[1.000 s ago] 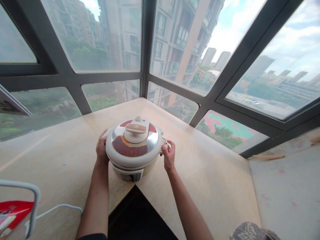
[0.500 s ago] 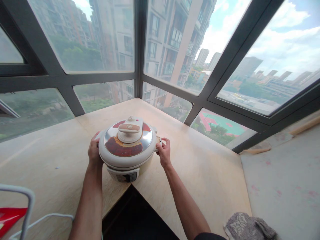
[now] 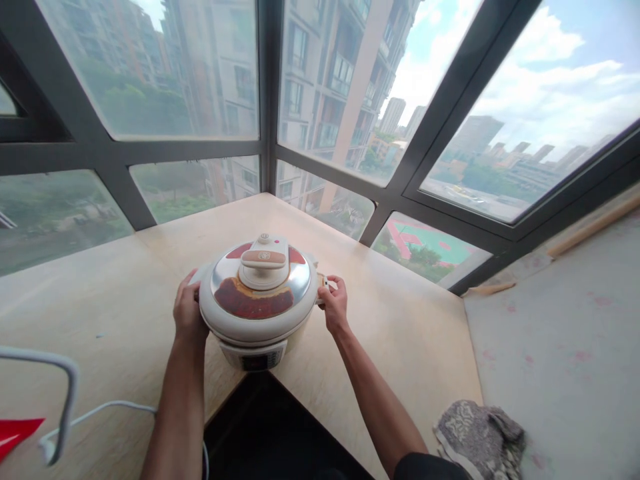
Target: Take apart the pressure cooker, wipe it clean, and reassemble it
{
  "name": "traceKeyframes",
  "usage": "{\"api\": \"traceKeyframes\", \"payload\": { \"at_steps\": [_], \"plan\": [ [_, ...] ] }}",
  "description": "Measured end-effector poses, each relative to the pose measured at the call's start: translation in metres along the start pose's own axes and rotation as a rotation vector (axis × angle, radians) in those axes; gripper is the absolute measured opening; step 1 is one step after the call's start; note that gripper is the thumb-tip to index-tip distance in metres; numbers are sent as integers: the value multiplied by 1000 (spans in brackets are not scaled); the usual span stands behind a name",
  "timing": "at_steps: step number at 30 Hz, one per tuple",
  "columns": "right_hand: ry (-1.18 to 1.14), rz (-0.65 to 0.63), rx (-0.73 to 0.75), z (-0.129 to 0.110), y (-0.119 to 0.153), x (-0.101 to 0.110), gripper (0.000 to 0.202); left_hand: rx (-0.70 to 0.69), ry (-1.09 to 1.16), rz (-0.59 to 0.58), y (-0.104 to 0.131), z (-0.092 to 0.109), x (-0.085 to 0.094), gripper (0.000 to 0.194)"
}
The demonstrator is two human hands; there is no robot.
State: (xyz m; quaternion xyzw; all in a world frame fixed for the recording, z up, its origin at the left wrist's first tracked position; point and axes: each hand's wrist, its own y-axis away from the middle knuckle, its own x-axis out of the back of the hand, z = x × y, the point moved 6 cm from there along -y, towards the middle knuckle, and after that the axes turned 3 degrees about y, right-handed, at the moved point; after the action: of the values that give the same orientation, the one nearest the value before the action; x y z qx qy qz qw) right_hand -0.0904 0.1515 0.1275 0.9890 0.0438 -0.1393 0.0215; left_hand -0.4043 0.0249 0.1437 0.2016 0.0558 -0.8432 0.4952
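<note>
A white electric pressure cooker [image 3: 257, 327] stands at the inner corner of the pale countertop [image 3: 390, 333]. Its round lid [image 3: 255, 303] is on, with shiny metal, brown-red patches and a raised handle on top. A control panel [image 3: 255, 360] faces me at the front. My left hand [image 3: 190, 308] is closed around the cooker's left side handle, the fingers partly hidden behind it. On the opposite side, my right hand [image 3: 334, 303] grips the right side handle [image 3: 321, 291] between thumb and fingers.
Windows in dark frames [image 3: 267, 170] meet behind the counter. A grey patterned cloth [image 3: 480, 437] lies at the lower right beside the wall [image 3: 560, 360]. On the left are a white bent tube [image 3: 73, 380], a red item [image 3: 17, 433] and a white cord [image 3: 115, 404]. A dark gap opens in front.
Both hands keep hold of the cooker, which has turned slightly and come a little nearer the counter's front corner. My view has shifted a little to the right.
</note>
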Motion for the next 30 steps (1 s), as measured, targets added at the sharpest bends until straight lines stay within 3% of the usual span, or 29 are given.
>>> {"api": "traceKeyframes", "payload": {
  "at_steps": [4,13,23,30],
  "plan": [
    [-4,54,-9,-5,9,12,47,126,130,-23,14,0,-10,49],
    [-31,129,-15,-15,25,46,44,170,185,-73,47,-6,-33,45],
    [-53,249,14,-34,42,105,44,237,175,-150,82,-32,-69,47],
    [-78,344,60,-45,54,147,44,237,129,-318,104,-56,-100,47]
  ]
}}
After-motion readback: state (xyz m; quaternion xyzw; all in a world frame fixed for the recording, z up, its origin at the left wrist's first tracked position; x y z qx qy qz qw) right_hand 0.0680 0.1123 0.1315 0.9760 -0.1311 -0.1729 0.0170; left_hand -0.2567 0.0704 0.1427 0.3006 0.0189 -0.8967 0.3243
